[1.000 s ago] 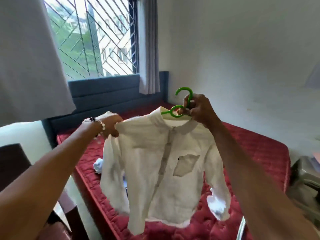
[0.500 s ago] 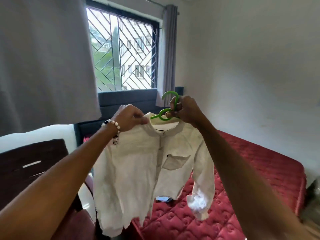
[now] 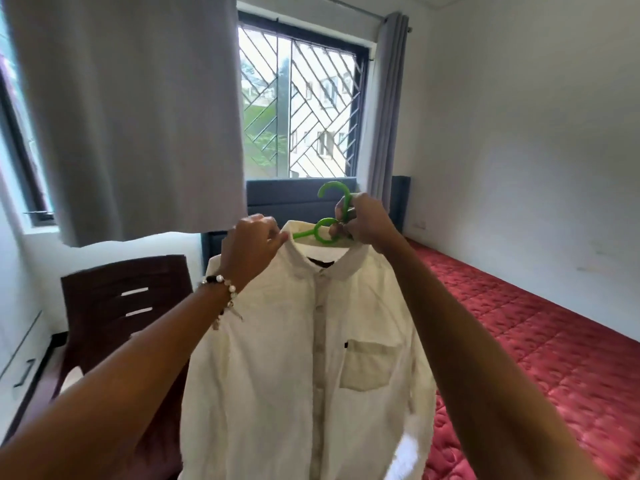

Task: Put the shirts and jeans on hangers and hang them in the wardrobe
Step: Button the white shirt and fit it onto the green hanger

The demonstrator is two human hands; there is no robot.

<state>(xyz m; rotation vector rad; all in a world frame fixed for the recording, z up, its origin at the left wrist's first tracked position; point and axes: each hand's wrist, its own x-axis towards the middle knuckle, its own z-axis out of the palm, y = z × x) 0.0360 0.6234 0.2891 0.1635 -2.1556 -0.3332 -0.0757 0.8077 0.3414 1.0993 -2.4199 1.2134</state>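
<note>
A cream button-up shirt (image 3: 277,375) with a chest pocket hangs in the air in front of me on a green plastic hanger (image 3: 329,209). My right hand (image 3: 363,223) grips the hanger at the base of its hook. My left hand (image 3: 252,242) pinches the shirt's collar on the left side. Most of the hanger is hidden inside the shirt. No wardrobe or jeans are in view.
A bed with a red quilted cover (image 3: 536,341) runs along the right wall, with a dark headboard (image 3: 294,195) under the barred window (image 3: 301,112). A dark wooden chair (image 3: 117,306) stands at the left. Grey curtains (image 3: 138,116) hang at the left and beside the window.
The shirt on its hanger has been lifted higher and nearer to me, away from the bed. My left hand moved from the shoulder to the collar. My view has tilted up and turned left.
</note>
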